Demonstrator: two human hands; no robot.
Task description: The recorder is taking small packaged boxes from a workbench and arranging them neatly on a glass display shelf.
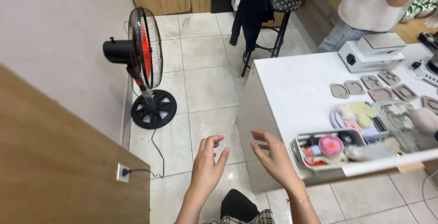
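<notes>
Below the camera, over the tiled floor (205, 73), both hands are hovering in the air just left of the white surface (296, 91), holding nothing and touching nothing. The left hand (206, 165) is reaching up with its fingers (213, 144) loosely curled and slightly spread, palm turned toward the other hand. The right hand (273, 158) is facing it, its fingers (263, 137) also bent and parted, a thin bracelet (297, 200) sitting on the wrist. The two hands are near each other but not touching.

Nearest the right hand, at the front edge of the surface, a grey tray (310, 153) is holding a small pink hand fan (331, 145) and other small items too cluttered to tell apart. Behind it a round plate (340, 121) is carrying pale yellow and pink shaped pieces (362, 110), and farther back several flat grey clay shapes (365, 87) are lying in a loose group. A white boxy machine (372, 53) is standing at the far edge, where another person (365, 5) in a light top is standing.

On the floor to the left, a black standing fan with red blades (143, 50) is facing sideways, its cord running to a wall socket (122, 172). A black stool (278, 5) with a dark garment (251, 5) hanging by it is standing farther back. A wooden panel (59, 160) is filling the lower left.
</notes>
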